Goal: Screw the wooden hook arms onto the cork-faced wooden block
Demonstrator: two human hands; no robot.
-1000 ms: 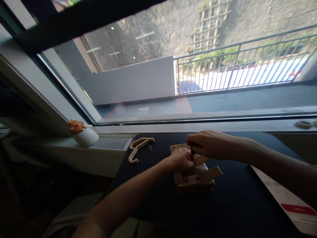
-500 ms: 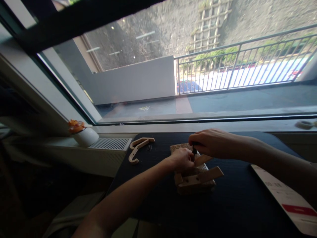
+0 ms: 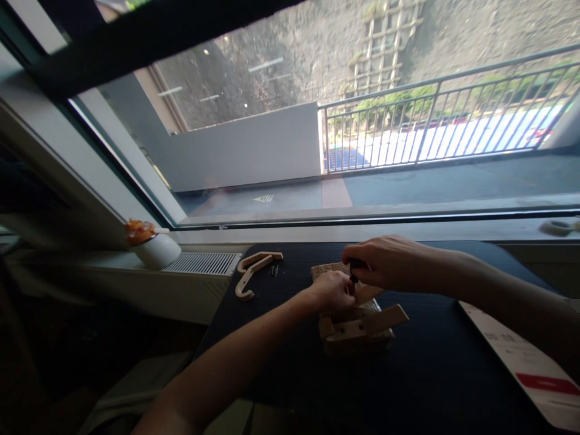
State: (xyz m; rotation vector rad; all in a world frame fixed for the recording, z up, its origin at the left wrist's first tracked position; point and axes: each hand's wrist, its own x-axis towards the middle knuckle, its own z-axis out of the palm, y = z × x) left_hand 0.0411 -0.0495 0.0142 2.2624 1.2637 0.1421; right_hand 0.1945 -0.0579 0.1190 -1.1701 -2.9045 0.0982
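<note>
A wooden board (image 3: pixel 328 269) with wooden hook pieces (image 3: pixel 367 326) fixed on it lies on a dark table (image 3: pixel 408 374). My left hand (image 3: pixel 330 291) is closed on one wooden hook piece on the board. My right hand (image 3: pixel 385 263) is closed over the dark handle of a small screwdriver (image 3: pixel 353 273), its tip pointing down at the piece by my left hand. Two loose wooden hooks (image 3: pixel 251 270) and a few small screws (image 3: pixel 274 270) lie at the table's far left.
A white printed sheet (image 3: pixel 525 362) lies at the table's right edge. A white pot with orange contents (image 3: pixel 151 244) stands on the sill beside a vent grille (image 3: pixel 202 263). A large window (image 3: pixel 317 121) with a balcony railing beyond runs behind the table.
My right hand has shifted slightly over the screwdriver, moving a little right and back left. The left hand and the wooden parts stay where they were.
</note>
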